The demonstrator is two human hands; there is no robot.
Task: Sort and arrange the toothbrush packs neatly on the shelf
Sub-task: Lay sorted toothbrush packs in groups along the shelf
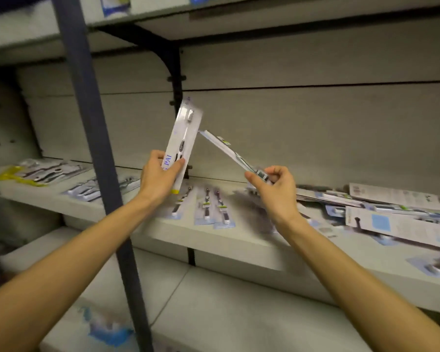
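Note:
My left hand (159,175) grips the lower end of a white toothbrush pack (184,138), held nearly upright above the middle shelf (239,240). My right hand (273,185) pinches the end of a second toothbrush pack (224,148), seen edge-on and slanting up to the left until its tip almost touches the first pack. Below the hands, three packs (206,207) lie side by side in a row on the shelf. A loose, overlapping pile of packs (381,207) covers the shelf's right part.
A dark blue upright post (92,138) crosses the view left of my left arm. Left of it lie more packs (104,188) and a yellow-edged pack (36,172). A black bracket (173,64) holds the upper shelf. A lower shelf (214,301) sits beneath.

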